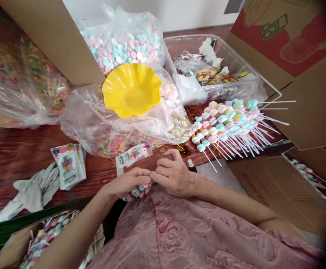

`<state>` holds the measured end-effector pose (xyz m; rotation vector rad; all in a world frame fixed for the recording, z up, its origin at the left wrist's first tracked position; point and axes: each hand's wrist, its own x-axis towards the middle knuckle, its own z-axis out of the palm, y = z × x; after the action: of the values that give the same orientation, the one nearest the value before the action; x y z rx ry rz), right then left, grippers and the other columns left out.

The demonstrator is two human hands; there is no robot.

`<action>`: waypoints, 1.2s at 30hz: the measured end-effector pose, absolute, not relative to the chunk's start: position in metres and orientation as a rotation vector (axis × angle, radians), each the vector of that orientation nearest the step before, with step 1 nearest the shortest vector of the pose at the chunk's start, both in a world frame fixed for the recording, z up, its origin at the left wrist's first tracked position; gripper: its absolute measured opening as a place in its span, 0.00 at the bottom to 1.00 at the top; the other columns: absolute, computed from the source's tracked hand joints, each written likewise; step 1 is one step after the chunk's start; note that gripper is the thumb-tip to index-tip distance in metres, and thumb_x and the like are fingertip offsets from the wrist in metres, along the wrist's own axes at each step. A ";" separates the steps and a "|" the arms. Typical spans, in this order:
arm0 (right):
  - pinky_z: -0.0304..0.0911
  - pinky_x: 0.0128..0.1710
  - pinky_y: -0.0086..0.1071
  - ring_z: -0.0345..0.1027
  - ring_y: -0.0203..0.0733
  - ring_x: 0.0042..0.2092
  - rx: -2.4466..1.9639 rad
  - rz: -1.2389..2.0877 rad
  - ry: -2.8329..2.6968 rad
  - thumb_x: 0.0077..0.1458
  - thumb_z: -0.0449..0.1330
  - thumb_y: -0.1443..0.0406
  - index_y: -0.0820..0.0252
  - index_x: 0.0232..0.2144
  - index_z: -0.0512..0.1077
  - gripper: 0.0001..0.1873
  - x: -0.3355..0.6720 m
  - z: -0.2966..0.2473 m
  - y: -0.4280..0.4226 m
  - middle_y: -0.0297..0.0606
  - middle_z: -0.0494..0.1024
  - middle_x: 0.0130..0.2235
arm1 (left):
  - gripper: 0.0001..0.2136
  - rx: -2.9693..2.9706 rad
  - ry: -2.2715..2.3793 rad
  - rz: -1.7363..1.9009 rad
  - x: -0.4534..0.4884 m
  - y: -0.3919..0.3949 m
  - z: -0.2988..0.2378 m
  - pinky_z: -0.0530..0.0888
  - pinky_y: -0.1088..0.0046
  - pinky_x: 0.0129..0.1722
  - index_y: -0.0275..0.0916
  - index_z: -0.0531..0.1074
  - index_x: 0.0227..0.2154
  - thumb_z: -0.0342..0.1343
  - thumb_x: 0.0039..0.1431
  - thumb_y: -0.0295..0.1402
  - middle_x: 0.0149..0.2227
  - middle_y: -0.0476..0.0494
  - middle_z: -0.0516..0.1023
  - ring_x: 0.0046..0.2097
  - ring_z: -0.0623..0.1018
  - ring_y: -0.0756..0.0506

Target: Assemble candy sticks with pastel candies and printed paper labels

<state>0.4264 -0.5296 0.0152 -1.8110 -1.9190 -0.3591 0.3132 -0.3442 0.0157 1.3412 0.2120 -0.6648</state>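
Observation:
Close to my body, my left hand (131,181) is closed around a candy stick (144,189) with pink and blue pieces, partly in a printed clear wrapper. My fingers hide most of it. My right hand (174,173) meets the left at its fingertips, thumb and fingers curled in a pinch; what they grip there is hidden. Just beyond lies a flat printed plastic sleeve (135,155). A pile of candy skewers (227,121) on white sticks rests to the right, sticks pointing toward the table's edge.
A yellow wavy bowl (132,89) sits on bags of loose candy (132,45). Behind right is a clear tub (216,87) with packets. Printed sleeves (70,166) and gloves (38,188) lie left. Cardboard boxes (305,93) stand right; a box (14,246) of candy sticks is lower left.

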 end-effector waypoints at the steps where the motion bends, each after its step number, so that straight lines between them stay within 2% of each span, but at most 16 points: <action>1: 0.46 0.47 0.45 0.59 0.38 0.34 -1.829 -0.340 -1.926 0.62 0.49 0.71 0.59 0.31 0.72 0.13 0.428 0.012 -0.531 0.31 0.73 0.25 | 0.17 1.362 0.179 -0.680 0.312 -0.344 0.016 0.63 0.78 0.23 0.36 0.66 0.25 0.55 0.57 0.46 0.24 0.49 0.69 0.23 0.68 0.53; 3: 0.46 0.44 0.43 0.58 0.38 0.32 -1.913 -0.276 -1.890 0.58 0.51 0.71 0.60 0.26 0.69 0.11 0.429 0.003 -0.533 0.33 0.72 0.25 | 0.15 1.562 0.133 -0.609 0.310 -0.349 0.015 0.67 0.76 0.28 0.36 0.70 0.30 0.53 0.61 0.45 0.28 0.47 0.72 0.27 0.70 0.52; 5: 0.45 0.40 0.41 0.58 0.38 0.32 -2.025 -0.154 -1.796 0.54 0.53 0.72 0.60 0.25 0.69 0.08 0.426 -0.007 -0.534 0.35 0.74 0.26 | 0.12 1.912 0.085 -0.410 0.306 -0.358 0.012 0.69 0.74 0.34 0.36 0.73 0.36 0.50 0.64 0.40 0.32 0.45 0.75 0.32 0.72 0.50; 7: 0.45 0.37 0.39 0.59 0.39 0.32 -2.115 -0.018 -1.680 0.54 0.55 0.71 0.61 0.25 0.69 0.07 0.421 -0.016 -0.534 0.36 0.75 0.27 | 0.12 2.274 0.023 -0.165 0.303 -0.369 0.007 0.69 0.72 0.38 0.37 0.74 0.38 0.47 0.66 0.35 0.34 0.42 0.75 0.36 0.72 0.47; 11: 0.48 0.35 0.37 0.63 0.39 0.34 -2.112 0.034 -1.511 0.60 0.55 0.68 0.59 0.29 0.73 0.09 0.420 -0.020 -0.538 0.36 0.77 0.29 | 0.14 2.628 -0.021 0.055 0.300 -0.377 -0.002 0.67 0.73 0.34 0.36 0.75 0.35 0.43 0.67 0.31 0.31 0.43 0.72 0.34 0.71 0.48; 14: 0.52 0.43 0.39 0.65 0.43 0.46 -2.118 -0.222 -1.408 0.61 0.58 0.66 0.54 0.39 0.75 0.07 0.440 -0.010 -0.556 0.36 0.79 0.42 | 0.15 2.471 0.092 0.117 0.299 -0.367 -0.001 0.66 0.74 0.33 0.37 0.75 0.31 0.44 0.67 0.33 0.28 0.46 0.72 0.31 0.70 0.50; 15: 0.52 0.45 0.41 0.64 0.46 0.50 -2.158 -0.350 -1.355 0.60 0.59 0.66 0.51 0.39 0.76 0.07 0.449 -0.006 -0.565 0.35 0.79 0.44 | 0.15 2.364 0.161 0.141 0.299 -0.362 0.001 0.66 0.74 0.33 0.37 0.75 0.30 0.46 0.67 0.34 0.27 0.47 0.73 0.31 0.70 0.50; 17: 0.52 0.47 0.43 0.63 0.48 0.52 -2.231 -0.487 -1.347 0.58 0.62 0.67 0.50 0.34 0.77 0.05 0.466 -0.001 -0.583 0.34 0.78 0.45 | 0.12 2.085 0.338 0.184 0.299 -0.355 0.005 0.67 0.75 0.33 0.37 0.76 0.30 0.51 0.63 0.36 0.27 0.48 0.74 0.30 0.71 0.51; 19: 0.51 0.48 0.45 0.62 0.49 0.53 -2.278 -0.477 -1.473 0.57 0.62 0.67 0.50 0.31 0.77 0.06 0.475 -0.001 -0.595 0.34 0.77 0.47 | 0.10 1.758 0.539 0.190 0.300 -0.352 0.007 0.67 0.75 0.29 0.37 0.78 0.30 0.57 0.58 0.39 0.26 0.48 0.76 0.27 0.72 0.51; 22: 0.49 0.50 0.47 0.61 0.50 0.55 -2.290 -0.427 -1.644 0.57 0.61 0.67 0.51 0.33 0.77 0.05 0.473 -0.008 -0.597 0.36 0.76 0.49 | 0.13 1.344 0.729 0.146 0.305 -0.355 0.008 0.63 0.77 0.21 0.36 0.78 0.32 0.64 0.48 0.41 0.24 0.49 0.76 0.22 0.71 0.52; 26: 0.48 0.52 0.49 0.61 0.50 0.55 -2.331 -0.425 -1.644 0.57 0.61 0.67 0.55 0.32 0.76 0.03 0.467 -0.021 -0.584 0.38 0.76 0.49 | 0.15 1.115 0.769 0.170 0.310 -0.359 0.011 0.65 0.78 0.19 0.35 0.77 0.30 0.68 0.40 0.40 0.23 0.48 0.77 0.20 0.72 0.52; 31: 0.49 0.52 0.50 0.60 0.52 0.56 -2.307 -0.423 -1.693 0.54 0.56 0.74 0.59 0.31 0.73 0.08 0.472 -0.031 -0.576 0.42 0.75 0.50 | 0.13 1.119 0.758 0.202 0.307 -0.358 0.013 0.66 0.79 0.19 0.35 0.76 0.28 0.67 0.42 0.39 0.22 0.48 0.77 0.20 0.71 0.53; 36: 0.53 0.54 0.52 0.56 0.56 0.60 -2.099 -0.285 -1.444 0.58 0.56 0.69 0.58 0.32 0.68 0.03 0.475 -0.003 -0.563 0.45 0.69 0.55 | 0.13 1.199 0.720 0.174 0.316 -0.369 0.004 0.67 0.79 0.22 0.35 0.77 0.29 0.65 0.46 0.41 0.24 0.49 0.75 0.22 0.71 0.54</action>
<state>0.4751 -0.5634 -0.0027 -2.0991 -1.4442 -0.2849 0.3156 -0.3692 0.0038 1.1992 0.7200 0.1740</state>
